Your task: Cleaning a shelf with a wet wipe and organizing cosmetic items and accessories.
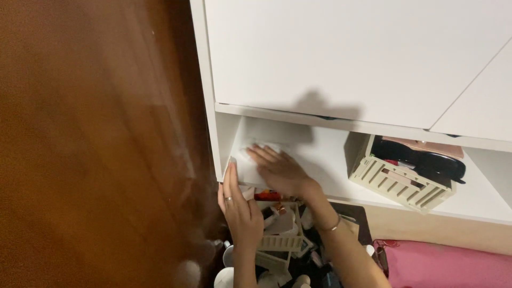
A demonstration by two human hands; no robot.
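Observation:
My right hand lies flat, fingers spread, on a white cloth or tissue on the white shelf of an open cabinet compartment. My left hand, wearing a ring, rests with its fingers against the shelf's front left edge. A bracelet sits on my right wrist. The cloth is partly hidden under my right hand.
A beige slatted crate holding dark items stands on the shelf to the right. White cabinet doors are above. A brown wooden door is at left. Below lie cream crates with clutter and a pink surface.

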